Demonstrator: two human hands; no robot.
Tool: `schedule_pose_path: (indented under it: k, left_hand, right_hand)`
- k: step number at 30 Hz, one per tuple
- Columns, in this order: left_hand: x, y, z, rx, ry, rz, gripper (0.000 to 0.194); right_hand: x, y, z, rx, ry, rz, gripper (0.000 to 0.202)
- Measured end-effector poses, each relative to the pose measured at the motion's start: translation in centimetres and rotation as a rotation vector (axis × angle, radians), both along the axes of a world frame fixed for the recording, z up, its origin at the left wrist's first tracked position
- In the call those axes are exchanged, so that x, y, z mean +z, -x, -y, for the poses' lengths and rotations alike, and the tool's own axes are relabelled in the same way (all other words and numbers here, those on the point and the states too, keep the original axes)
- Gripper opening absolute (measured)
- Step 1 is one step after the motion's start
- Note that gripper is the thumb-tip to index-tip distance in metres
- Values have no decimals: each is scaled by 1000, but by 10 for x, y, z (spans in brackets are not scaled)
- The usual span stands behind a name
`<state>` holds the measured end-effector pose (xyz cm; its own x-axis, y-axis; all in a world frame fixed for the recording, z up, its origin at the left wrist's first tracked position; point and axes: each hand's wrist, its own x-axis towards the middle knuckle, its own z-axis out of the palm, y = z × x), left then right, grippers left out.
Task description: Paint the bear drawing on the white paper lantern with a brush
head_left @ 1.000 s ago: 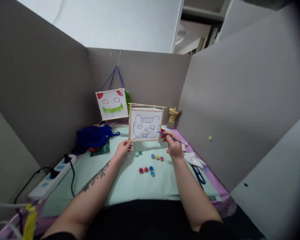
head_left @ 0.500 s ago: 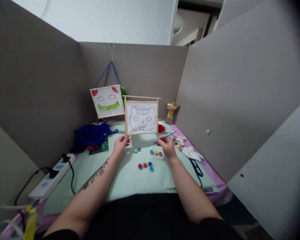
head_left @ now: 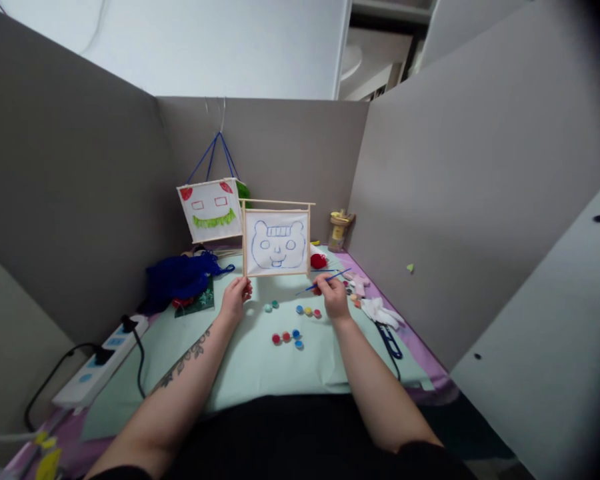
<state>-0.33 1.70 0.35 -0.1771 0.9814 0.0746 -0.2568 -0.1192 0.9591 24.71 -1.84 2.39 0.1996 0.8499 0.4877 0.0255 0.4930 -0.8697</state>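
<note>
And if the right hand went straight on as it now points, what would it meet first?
Likely the light wooden rectangular frame, at its lower right corner, just ahead of the right hand. Depth is unclear; it might pass beside it toward the small red bundle.

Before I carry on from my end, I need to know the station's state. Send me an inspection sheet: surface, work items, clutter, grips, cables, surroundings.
Surface: pale green sheet over purple cover.
Work items: wood-framed panel with a blue-outlined face, raised off the surface; blue paintbrush; small paint pots.
Clutter: dark blue yarn at left; white glove-like item at right.
Grips: left grip holds the panel's lower left corner; right grip holds the paintbrush, tip off the panel.
Cables: black leads plugged into white power strip, left.
Surroundings: grey partitions; another decorated panel hanging at back.
</note>
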Motion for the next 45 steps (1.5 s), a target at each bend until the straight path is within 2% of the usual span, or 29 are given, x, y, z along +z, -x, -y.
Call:
schedule_pose_path:
  k: [8,15,19,24,28,33,38,45]
  left_hand:
    - [-9,5,-3,45,-131,-105,23]
    - [-8,4,-9,33,-122,-102,21]
    - [-6,2,-7,51,-111,-99,20]
    - [-4,0,-4,44,-88,-87,23]
    - [-3,-1,-3,38,-100,-106,25]
    - [-1,-1,-2,34,-90,-86,24]
    - [0,-2,-4,19,-46,-18,25]
    - [5,2,-5,-91,80,111,32]
  right_hand:
    - [-1,-2,-6,-45,44,-20,29]
    - [-5,-6,-8,-54,21,-65,27]
    - [-8,-6,-5,68,24,-53,24]
    - [-4,1,9,318,126,162,25]
    - [1,7,19,407,155,271,25]
    - [1,10,22,391,64,364,27]
    - [-2,11,18,378,51,379,26]
    - [-12,9,8,326,187,107,26]
